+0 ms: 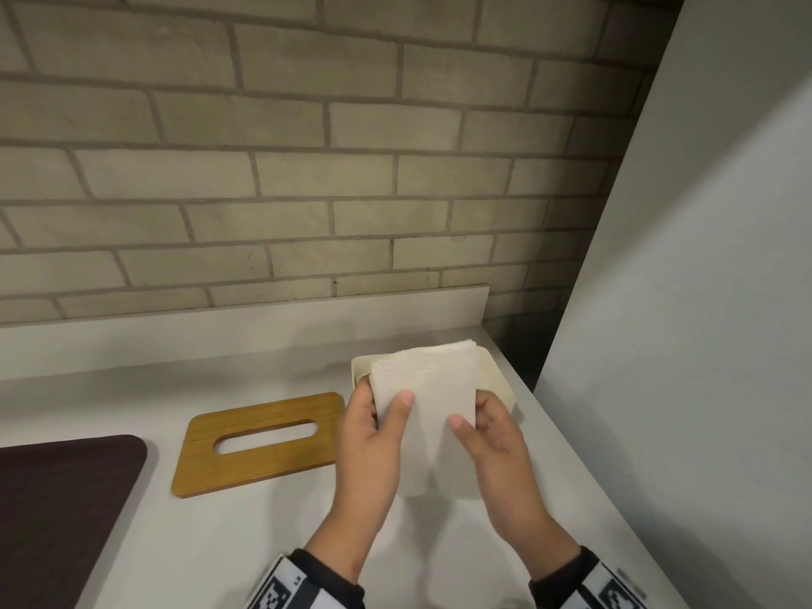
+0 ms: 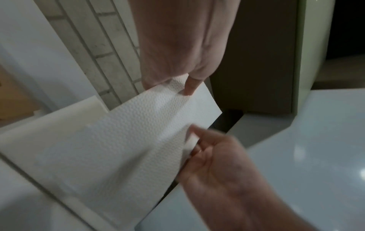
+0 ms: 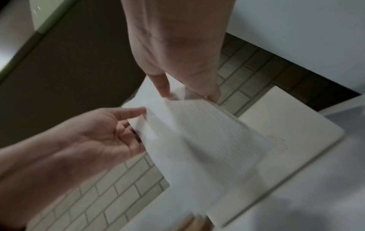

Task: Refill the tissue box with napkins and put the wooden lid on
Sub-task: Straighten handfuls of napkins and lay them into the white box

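Note:
Both of my hands hold a stack of white embossed napkins tilted over the near end of the open cream tissue box, at the counter's back right. My left hand grips the stack's left edge, thumb on top. On the other edge my right hand pinches it the same way. The left wrist view shows the napkins between both hands, and the right wrist view shows them above the box. The wooden lid, with its oval slot, lies flat on the counter left of my hands.
A dark mat lies at the counter's left front. The brick wall runs behind the white counter. A tall white panel stands close on the right, just past the counter's edge.

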Action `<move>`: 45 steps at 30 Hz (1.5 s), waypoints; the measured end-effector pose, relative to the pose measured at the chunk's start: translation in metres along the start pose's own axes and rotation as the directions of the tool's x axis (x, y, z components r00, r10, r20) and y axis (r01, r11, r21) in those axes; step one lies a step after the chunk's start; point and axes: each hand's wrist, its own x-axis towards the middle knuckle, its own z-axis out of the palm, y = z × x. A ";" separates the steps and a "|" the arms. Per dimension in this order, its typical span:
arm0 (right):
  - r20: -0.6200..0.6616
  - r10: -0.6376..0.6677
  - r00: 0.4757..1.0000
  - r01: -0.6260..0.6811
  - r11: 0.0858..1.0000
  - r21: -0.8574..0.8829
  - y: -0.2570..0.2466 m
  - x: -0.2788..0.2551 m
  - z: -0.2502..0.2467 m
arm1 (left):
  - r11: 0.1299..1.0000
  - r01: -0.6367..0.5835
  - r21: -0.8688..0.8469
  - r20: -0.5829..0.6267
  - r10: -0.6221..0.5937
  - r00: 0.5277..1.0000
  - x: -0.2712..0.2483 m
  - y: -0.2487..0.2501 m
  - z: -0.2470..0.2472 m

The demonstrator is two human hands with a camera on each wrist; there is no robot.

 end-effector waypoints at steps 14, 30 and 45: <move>-0.054 0.102 0.993 -0.097 0.991 0.091 0.047 -0.011 0.003 | 0.972 0.197 0.124 -0.045 -0.193 0.980 -0.025 -0.042 0.000; -0.183 0.073 0.980 -0.138 0.919 -0.370 -0.016 0.087 -0.059 | 0.964 0.250 0.095 -0.234 -0.222 0.946 0.050 -0.017 -0.017; -0.110 0.144 0.984 -0.166 0.474 -0.865 0.036 0.145 -0.041 | 0.473 -0.008 0.881 0.145 -0.254 0.956 0.102 -0.039 -0.003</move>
